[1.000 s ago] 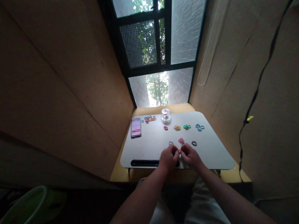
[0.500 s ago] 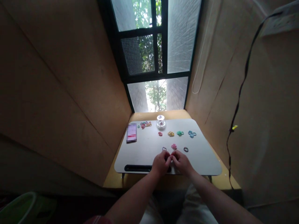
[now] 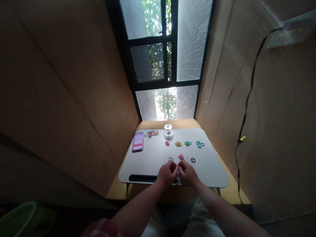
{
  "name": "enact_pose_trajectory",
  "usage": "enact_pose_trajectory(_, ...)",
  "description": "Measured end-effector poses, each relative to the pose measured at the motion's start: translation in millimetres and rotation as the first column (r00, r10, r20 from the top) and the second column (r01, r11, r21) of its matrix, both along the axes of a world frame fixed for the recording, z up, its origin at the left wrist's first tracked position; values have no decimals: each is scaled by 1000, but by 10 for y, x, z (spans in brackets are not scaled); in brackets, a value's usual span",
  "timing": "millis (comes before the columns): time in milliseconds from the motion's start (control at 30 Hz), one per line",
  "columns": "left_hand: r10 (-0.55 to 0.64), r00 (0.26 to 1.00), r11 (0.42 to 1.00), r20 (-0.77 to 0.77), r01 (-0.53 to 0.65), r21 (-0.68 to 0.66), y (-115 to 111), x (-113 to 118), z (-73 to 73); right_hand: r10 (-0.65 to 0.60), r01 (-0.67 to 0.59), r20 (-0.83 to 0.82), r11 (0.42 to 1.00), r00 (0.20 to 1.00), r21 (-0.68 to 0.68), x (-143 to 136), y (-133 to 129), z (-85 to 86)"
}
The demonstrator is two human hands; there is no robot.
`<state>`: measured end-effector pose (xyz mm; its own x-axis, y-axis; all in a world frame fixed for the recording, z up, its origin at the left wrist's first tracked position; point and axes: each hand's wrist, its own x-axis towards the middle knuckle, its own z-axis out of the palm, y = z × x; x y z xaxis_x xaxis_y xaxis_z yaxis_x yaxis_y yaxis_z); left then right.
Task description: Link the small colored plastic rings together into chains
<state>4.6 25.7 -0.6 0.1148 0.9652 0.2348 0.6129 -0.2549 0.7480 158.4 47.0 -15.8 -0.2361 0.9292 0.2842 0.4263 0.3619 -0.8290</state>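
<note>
My left hand and my right hand meet fingertip to fingertip over the near edge of the white lap table. Both are closed in a pinch, and the small thing between them is too hidden to name. Just beyond the fingers lie a pink cluster of small bands, a pale squarish band and a dark ring-shaped band. Farther back is a row of little piles: red bands, yellow bands, green bands and blue bands.
A clear round container stands at the table's back. Mixed coloured bands lie at the far left, near a blurred phone-like rectangle. A black slot runs along the near edge. A black cable hangs on the right wall.
The view has shifted slightly, so the table sits a little lower and more left. My hands stay together in a pinch; the piles look the same.
</note>
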Motion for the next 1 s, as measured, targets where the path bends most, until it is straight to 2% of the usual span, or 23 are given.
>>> enact_pose_trajectory(400, 12, 1000, 1000, -23, -13, -18, 17, 13, -12, -16, 16, 30, 1000, 999, 1, -13, 9, -29)
enact_pose_trajectory(633, 22, 999, 999, -39, -23, -25, 33, 2, -33, -12, 11, 33, 1000, 999, 26, -37, 0, 13)
enact_pose_trajectory(867, 15, 999, 1000, -48, -15, -11, 53, -8, -54, -52, 51, 6, 997, 999, 50, -68, -8, -35)
enact_pose_trajectory(1000, 24, 999, 999, -48, -25, -24, 98, -24, -87, -79, 77, 47, 996, 996, 42, -112, 33, -43)
